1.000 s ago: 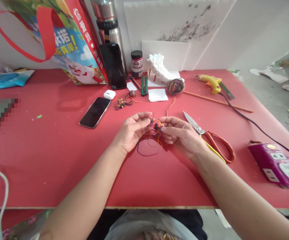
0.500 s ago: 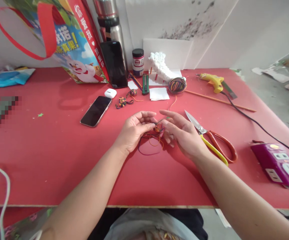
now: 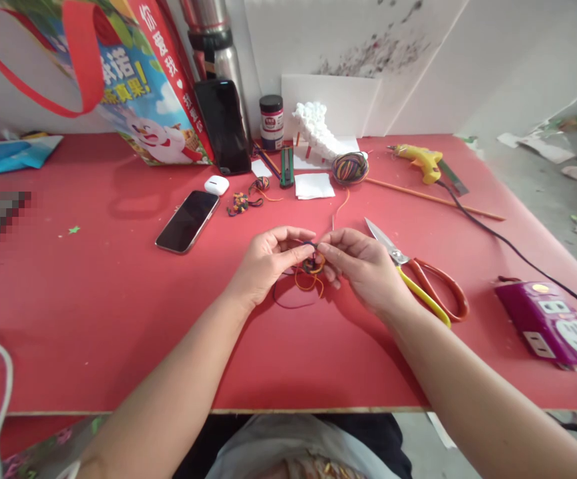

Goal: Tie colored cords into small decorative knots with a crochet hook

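Between my hands is a small knotted piece of multicoloured cord (image 3: 312, 266), with loose orange and dark strands hanging onto the red table (image 3: 168, 332). My left hand (image 3: 273, 263) pinches it between thumb and forefinger. From the other side my right hand (image 3: 361, 266) pinches the cord, thumb and forefinger close to the left fingertips. An orange strand runs from behind my right hand up to a ball of multicoloured cord (image 3: 350, 167). Large scissors (image 3: 408, 266) with a red and a yellow handle lie beside my right hand, blades slightly apart.
A smartphone (image 3: 188, 221), an earphone case (image 3: 217, 185) and a small knotted cord piece (image 3: 241, 203) lie to the left. Behind stand a gift bag (image 3: 158, 126), a jar (image 3: 271, 123) and a white model (image 3: 315, 130). A yellow glue gun (image 3: 420, 161) and purple power block (image 3: 550, 322) are right.
My right fingers, spread apart half a second ago, have closed to a pinch on the cord beside my left fingertips. The whole view has shifted slightly.
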Motion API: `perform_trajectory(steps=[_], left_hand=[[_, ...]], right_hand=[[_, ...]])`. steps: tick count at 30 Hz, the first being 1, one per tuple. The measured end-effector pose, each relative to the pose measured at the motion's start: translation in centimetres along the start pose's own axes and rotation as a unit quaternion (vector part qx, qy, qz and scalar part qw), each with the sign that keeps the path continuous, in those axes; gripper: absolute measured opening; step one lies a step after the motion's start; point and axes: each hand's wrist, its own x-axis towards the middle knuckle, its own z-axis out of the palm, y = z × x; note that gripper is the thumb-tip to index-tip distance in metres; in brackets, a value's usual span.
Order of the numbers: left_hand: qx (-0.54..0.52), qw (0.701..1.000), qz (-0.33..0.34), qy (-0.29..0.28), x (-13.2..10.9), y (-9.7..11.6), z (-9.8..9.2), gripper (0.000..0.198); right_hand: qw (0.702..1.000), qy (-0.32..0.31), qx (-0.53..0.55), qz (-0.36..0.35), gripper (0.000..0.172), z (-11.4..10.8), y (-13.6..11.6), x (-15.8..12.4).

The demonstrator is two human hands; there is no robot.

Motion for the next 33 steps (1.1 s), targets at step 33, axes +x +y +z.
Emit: perform_trajectory(steps=[33], left_hand=[[0.220,0.946,0.229,-0.068,-0.2,0.0,0.5,0.015]], right_hand=[[0.967,-0.101,0.118,0.204,0.042,-0.9,-1.1,0.2]])
